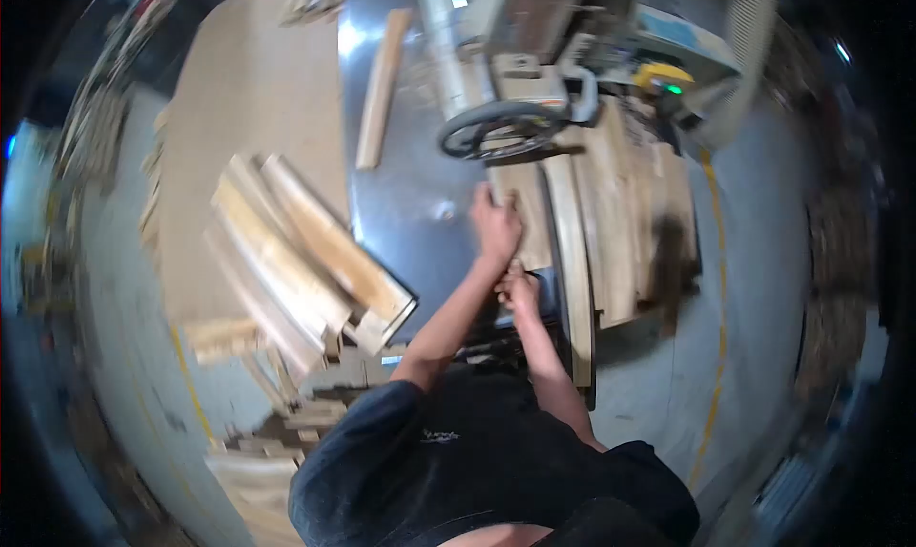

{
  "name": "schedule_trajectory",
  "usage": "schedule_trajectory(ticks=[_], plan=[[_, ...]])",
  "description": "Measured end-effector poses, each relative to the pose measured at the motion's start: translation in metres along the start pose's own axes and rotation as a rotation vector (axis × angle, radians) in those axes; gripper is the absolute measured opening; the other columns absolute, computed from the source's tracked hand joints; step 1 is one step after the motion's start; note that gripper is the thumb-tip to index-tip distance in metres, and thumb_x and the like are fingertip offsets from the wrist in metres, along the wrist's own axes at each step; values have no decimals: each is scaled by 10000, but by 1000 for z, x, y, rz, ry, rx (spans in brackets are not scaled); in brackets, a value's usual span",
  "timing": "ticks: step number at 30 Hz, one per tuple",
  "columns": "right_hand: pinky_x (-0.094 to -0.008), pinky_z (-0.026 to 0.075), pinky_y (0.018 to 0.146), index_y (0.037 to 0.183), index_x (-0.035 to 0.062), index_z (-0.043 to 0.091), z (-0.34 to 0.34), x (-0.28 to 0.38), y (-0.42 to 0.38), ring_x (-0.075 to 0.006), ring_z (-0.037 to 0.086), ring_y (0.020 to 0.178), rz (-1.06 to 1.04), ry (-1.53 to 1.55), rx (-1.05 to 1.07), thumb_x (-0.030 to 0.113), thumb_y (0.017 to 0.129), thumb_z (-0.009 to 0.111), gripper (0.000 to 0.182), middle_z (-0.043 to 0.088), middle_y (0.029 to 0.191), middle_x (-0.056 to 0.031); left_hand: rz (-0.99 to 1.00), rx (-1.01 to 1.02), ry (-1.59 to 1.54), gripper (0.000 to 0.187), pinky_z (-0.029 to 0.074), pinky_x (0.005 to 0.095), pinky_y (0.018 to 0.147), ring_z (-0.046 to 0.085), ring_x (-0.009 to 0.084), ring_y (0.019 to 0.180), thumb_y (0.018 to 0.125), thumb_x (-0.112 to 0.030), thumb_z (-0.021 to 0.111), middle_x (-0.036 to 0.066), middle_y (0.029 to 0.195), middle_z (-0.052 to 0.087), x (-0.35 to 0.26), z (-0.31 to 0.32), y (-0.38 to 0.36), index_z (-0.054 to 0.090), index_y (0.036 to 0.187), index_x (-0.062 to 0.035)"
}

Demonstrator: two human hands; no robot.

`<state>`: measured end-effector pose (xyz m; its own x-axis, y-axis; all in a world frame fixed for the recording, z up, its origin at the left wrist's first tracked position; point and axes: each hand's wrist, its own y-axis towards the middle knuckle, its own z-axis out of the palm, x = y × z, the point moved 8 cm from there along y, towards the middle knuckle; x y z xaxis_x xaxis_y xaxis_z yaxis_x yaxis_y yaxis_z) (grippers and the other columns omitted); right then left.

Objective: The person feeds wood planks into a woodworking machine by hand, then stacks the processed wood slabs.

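A pale wooden board (530, 224) lies on the metal machine table (410, 232), beside a long rail. My left hand (497, 230) grips the board's left side, its fingers blurred and pointing forward. Just behind it, my right hand (518, 288) has its fingers curled at the board's near corner. The two hands almost touch. A black handwheel (501, 132) of the machine (525, 31) is ahead of them, over the board's far end.
Several loose boards (305, 251) lie at the left on a brown sheet (248, 79). One narrow strip (384, 89) rests on the metal table. More boards (615, 213) stand side by side to the right of the rail. Wood offcuts (258, 471) are piled at lower left.
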<state>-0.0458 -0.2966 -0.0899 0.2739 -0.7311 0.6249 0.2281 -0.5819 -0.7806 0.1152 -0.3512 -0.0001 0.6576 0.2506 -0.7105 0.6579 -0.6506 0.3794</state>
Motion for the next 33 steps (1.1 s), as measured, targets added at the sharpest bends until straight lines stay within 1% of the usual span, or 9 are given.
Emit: schedule_trajectory(ticks=[4,7,9,15,20,23,26,32,33], plan=[[-288,440,372,820,12,667,9,9,46,-188,632,484,-84,141,-67,462,945,558,480,676,675,-106,8,-95,480,287,452,507,875,565,395,957,764,-158,640,234,1043,605,90,-35,58,610,991,15],[-308,504,426,959,11,664,30,19,64,-188,670,545,-74,91,-82,415,928,602,410,676,670,-108,-41,475,1124,409,507,510,812,628,333,827,799,-283,708,165,977,650,194,-59,124,587,1091,-24],[-326,510,449,703,0,666,40,51,49,-173,655,502,-224,144,-206,280,899,600,348,646,580,-95,40,339,1215,430,504,511,816,626,339,842,799,-278,705,177,991,644,220,-86,154,572,1113,-17],[-373,491,464,774,21,609,55,80,25,-189,613,476,-517,241,41,284,954,521,331,633,617,-98,126,-88,755,495,494,516,828,621,357,885,800,-266,696,213,1030,627,171,-99,118,530,1179,5],[-444,492,703,932,89,629,-17,96,-59,-265,649,786,-1007,-532,-473,209,882,583,137,616,684,-73,163,71,506,544,486,520,837,616,371,916,800,-257,690,239,1059,614,142,-83,11,499,1227,22],[-489,394,979,1197,73,562,-90,85,-120,-350,464,1231,-1003,-645,-925,274,886,590,372,508,1300,-173,142,181,339,582,480,523,843,613,380,940,801,-250,685,258,1081,604,115,-70,-50,476,1263,34],[-483,317,1091,1384,2,412,-122,41,-114,-365,353,1360,-746,-931,-847,307,902,575,593,356,1478,-197,105,250,195,619,475,526,850,610,390,964,801,-243,680,278,1103,595,91,-61,-97,452,1300,46],[-466,366,1011,1151,-9,517,-106,10,-33,-335,440,1222,-722,-1428,-1075,280,914,484,375,475,1310,-190,40,293,116,712,455,534,878,583,435,998,808,-217,668,311,1162,559,58,-61,-174,364,1390,58],[-467,361,972,1072,9,507,-121,9,-45,-325,444,1151,-790,-847,-884,285,912,451,323,487,1229,-171,39,314,136,761,442,540,899,559,467,1004,814,-200,663,319,1194,536,50,-61,-183,305,1435,54]])
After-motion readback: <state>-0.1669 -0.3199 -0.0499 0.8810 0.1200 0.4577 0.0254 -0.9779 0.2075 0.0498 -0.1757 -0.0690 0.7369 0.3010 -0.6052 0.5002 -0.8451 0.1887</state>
